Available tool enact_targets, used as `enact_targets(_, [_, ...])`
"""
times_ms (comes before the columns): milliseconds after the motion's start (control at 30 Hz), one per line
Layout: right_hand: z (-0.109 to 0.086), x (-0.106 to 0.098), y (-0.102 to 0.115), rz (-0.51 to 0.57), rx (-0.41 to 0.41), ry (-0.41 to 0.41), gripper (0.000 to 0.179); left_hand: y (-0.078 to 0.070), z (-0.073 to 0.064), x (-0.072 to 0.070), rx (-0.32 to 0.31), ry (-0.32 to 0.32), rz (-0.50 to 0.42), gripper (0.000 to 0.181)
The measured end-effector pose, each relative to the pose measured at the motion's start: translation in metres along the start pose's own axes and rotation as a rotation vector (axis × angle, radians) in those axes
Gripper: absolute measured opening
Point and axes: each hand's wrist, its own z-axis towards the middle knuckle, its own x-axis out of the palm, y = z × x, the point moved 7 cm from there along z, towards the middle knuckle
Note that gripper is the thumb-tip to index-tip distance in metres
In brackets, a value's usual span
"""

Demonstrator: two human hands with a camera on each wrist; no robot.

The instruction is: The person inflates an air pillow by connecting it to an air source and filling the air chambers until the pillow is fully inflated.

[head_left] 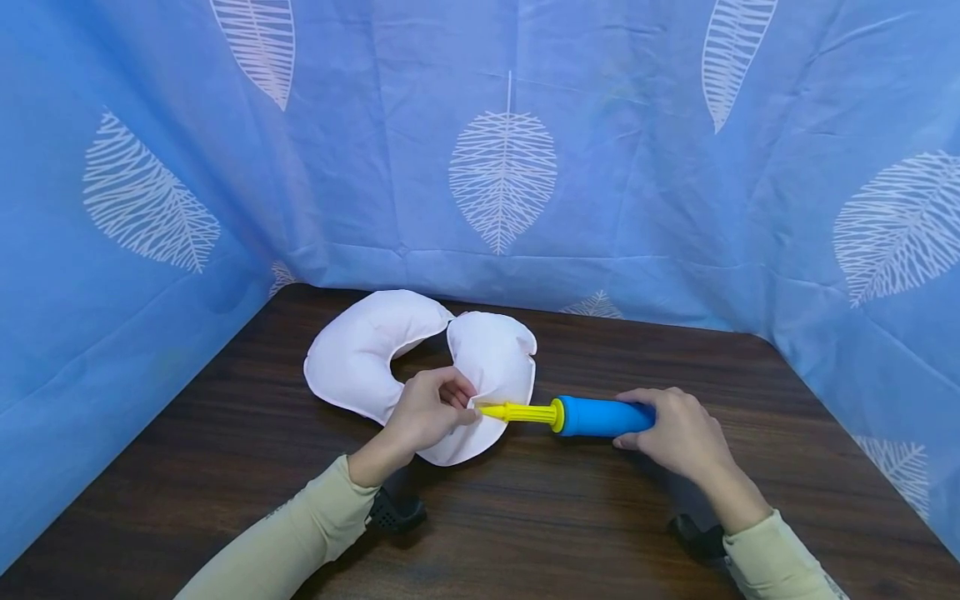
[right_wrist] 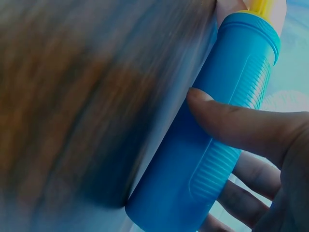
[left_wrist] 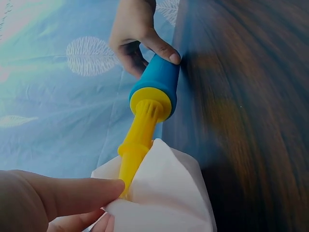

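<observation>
A white inflatable neck pillow (head_left: 352,358), puffed up and U-shaped, lies on the dark wooden table. My left hand (head_left: 431,408) pinches the pillow's near right part around the tip of a yellow nozzle (head_left: 525,412). That nozzle belongs to a hand pump with a blue barrel (head_left: 600,417). Around the barrel's far end my right hand (head_left: 678,433) is wrapped, thumb on one side and fingers on the other, as the right wrist view shows. In the left wrist view the nozzle tip (left_wrist: 129,169) meets the white fabric by my thumb; the valve itself is hidden.
The wooden table (head_left: 562,517) has rounded far corners. Blue curtains (head_left: 405,150) with white leaf prints hang behind it and along both sides. A black wrist strap piece (head_left: 397,510) shows under the left wrist, another (head_left: 696,537) by the right.
</observation>
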Motion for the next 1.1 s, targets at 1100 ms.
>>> enact_targets(1100, [0.003, -0.018, -0.065, 0.040, 0.131, 0.042, 0.060, -0.001, 0.000, -0.008, 0.042, -0.116, 0.020, 0.013])
